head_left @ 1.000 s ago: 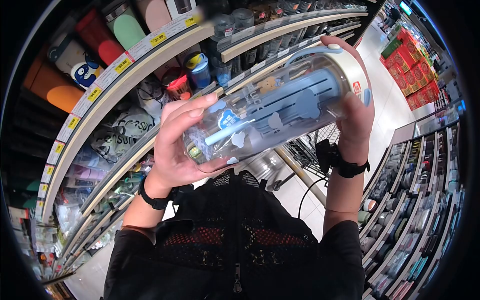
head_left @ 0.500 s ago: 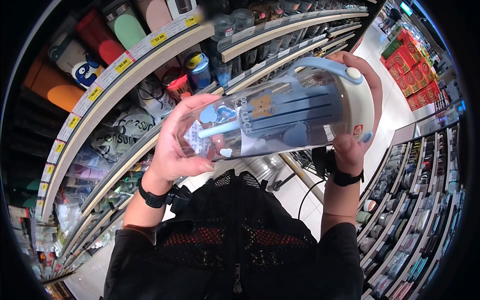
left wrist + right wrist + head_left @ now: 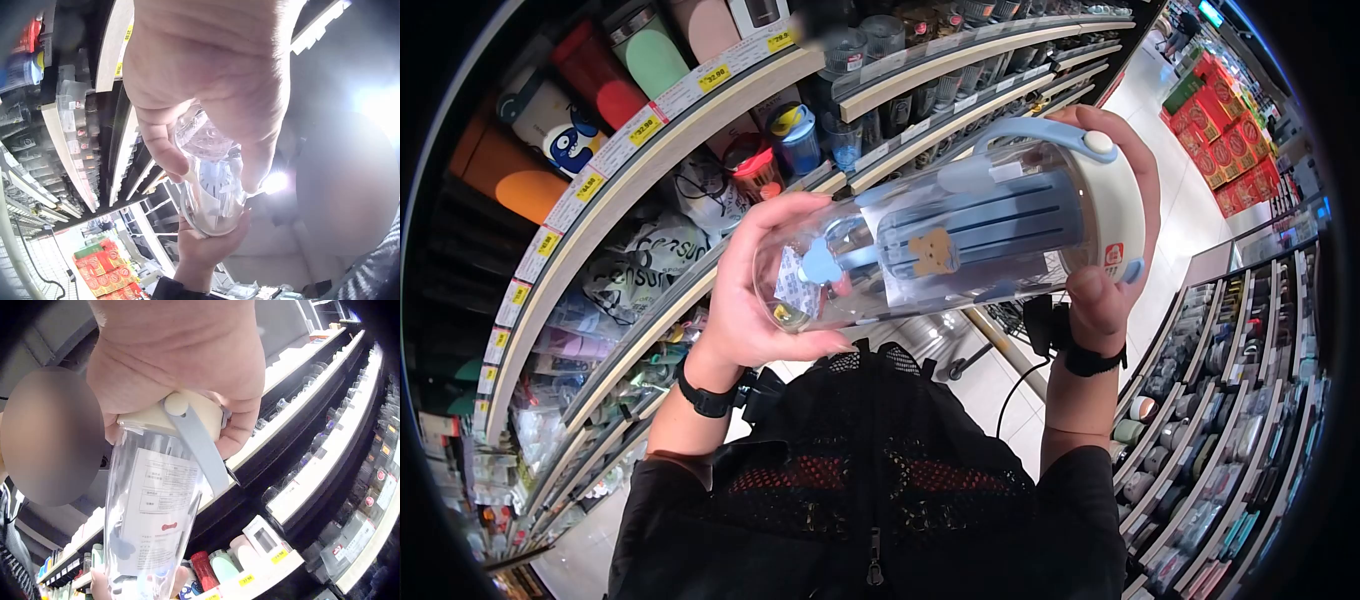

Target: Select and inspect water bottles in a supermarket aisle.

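A clear water bottle [image 3: 860, 240] with a blue inner strainer, a bear print and a white lid lies almost level between both hands. My left hand [image 3: 745, 285] grips its base end, thumb below and fingers above. My right hand [image 3: 1120, 200] holds the lid [image 3: 1115, 190], with the thumb along the near side and fingers over the top. A blue carry loop [image 3: 1040, 128] hangs off the lid. In the right wrist view, a white printed label [image 3: 159, 509] shows inside or behind the clear wall. The left wrist view looks past the base [image 3: 203, 140] toward the lid.
Shelves on the left hold tumblers [image 3: 645, 65], glass cups [image 3: 885, 38] and small blue and red cups [image 3: 797, 140]. A shopping cart [image 3: 1005, 330] stands below the bottle. Red boxes [image 3: 1225, 145] are stacked along the aisle, and a shelf rack [image 3: 1200, 420] lines the right.
The bottle has come down slightly at the lid end and turned about its long axis, bringing the bear print to the near side. Both hands have stayed at its ends, the fingers shifting.
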### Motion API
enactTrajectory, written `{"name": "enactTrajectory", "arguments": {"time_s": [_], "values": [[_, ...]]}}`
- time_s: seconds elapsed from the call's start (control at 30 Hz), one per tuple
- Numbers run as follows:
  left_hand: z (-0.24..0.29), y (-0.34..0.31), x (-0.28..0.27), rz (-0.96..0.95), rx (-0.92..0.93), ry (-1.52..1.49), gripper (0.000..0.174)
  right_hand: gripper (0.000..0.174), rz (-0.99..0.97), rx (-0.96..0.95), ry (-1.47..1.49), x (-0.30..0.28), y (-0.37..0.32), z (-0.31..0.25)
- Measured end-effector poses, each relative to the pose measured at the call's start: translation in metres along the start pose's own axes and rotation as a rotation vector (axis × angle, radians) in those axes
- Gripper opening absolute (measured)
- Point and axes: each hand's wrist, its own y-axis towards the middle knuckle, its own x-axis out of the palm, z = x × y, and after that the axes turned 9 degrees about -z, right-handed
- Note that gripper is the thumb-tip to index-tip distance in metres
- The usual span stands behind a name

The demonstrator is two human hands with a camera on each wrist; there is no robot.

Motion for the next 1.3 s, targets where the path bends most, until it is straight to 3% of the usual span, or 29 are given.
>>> {"name": "enactTrajectory", "arguments": {"time_s": [0.03, 0.1, 0.33, 0.4, 0.43, 0.5, 0.57, 0.63, 0.67, 0.73, 0.77, 0.83, 0.87, 1.03, 1.13, 1.17, 1.23, 1.3], "values": [[-0.002, 0.000, -0.001, -0.001, 0.000, 0.000, 0.103, 0.093, 0.007, 0.008, -0.004, 0.000, -0.001, 0.000], [-0.005, 0.001, -0.002, -0.002, 0.129, 0.301, 0.106, 0.094, 0.014, 0.016, -0.007, 0.000, -0.001, -0.001], [-0.012, 0.004, 0.004, 0.004, 0.152, 0.217, 0.107, 0.091, 0.004, 0.044, 0.003, 0.001, -0.002, -0.003], [-0.014, 0.005, 0.003, -0.009, 0.272, 0.542, 0.099, 0.090, 0.003, 0.057, -0.002, 0.000, -0.001, -0.005], [-0.017, 0.007, 0.002, -0.009, 0.272, 0.542, 0.099, 0.089, -0.003, 0.101, -0.017, -0.001, 0.000, -0.005], [-0.023, 0.013, -0.001, 0.065, 0.576, 1.033, 0.093, 0.088, -0.009, 0.145, -0.032, -0.002, 0.000, -0.004], [-0.028, 0.016, 0.004, 0.102, 0.616, 1.066, 0.097, 0.086, 0.014, 0.160, 0.026, -0.001, 0.000, 0.000], [-0.034, 0.015, 0.009, 0.237, 0.475, 0.733, 0.113, 0.086, 0.035, 0.126, 0.001, 0.001, -0.003, 0.002], [-0.030, 0.015, 0.010, 0.238, 0.476, 0.734, 0.113, 0.086, 0.057, 0.094, -0.026, 0.001, -0.004, 0.004], [-0.015, 0.018, 0.013, 0.091, 0.172, 0.103, 0.126, 0.086, 0.057, 0.019, -0.044, 0.002, -0.006, 0.011], [-0.009, 0.016, 0.012, 0.091, 0.174, 0.104, 0.126, 0.086, 0.056, -0.056, -0.062, 0.002, -0.006, 0.014], [0.001, 0.012, 0.005, -0.006, -0.229, -0.440, 0.122, 0.086, 0.059, -0.051, -0.077, 0.001, -0.010, 0.014], [-0.004, 0.011, 0.002, 0.024, -0.210, -0.285, 0.107, 0.086, 0.054, -0.065, -0.065, 0.000, -0.010, 0.016], [-0.015, 0.005, -0.003, 0.030, -0.150, -0.037, 0.096, 0.082, -0.015, -0.050, 0.007, -0.004, -0.013, 0.024], [-0.024, 0.007, -0.004, 0.041, 0.177, 0.428, 0.092, 0.079, -0.035, 0.056, 0.093, -0.005, -0.015, 0.024], [-0.025, 0.008, -0.005, 0.036, 0.181, 0.424, 0.092, 0.078, -0.033, 0.109, 0.152, -0.003, -0.015, 0.022], [-0.028, 0.009, -0.009, 0.032, 0.470, 0.976, 0.088, 0.079, -0.032, 0.153, 0.180, -0.001, -0.014, 0.018], [-0.041, 0.007, -0.009, 0.017, 0.553, 0.974, 0.090, 0.079, -0.034, 0.197, 0.214, 0.003, -0.013, 0.016]]}}
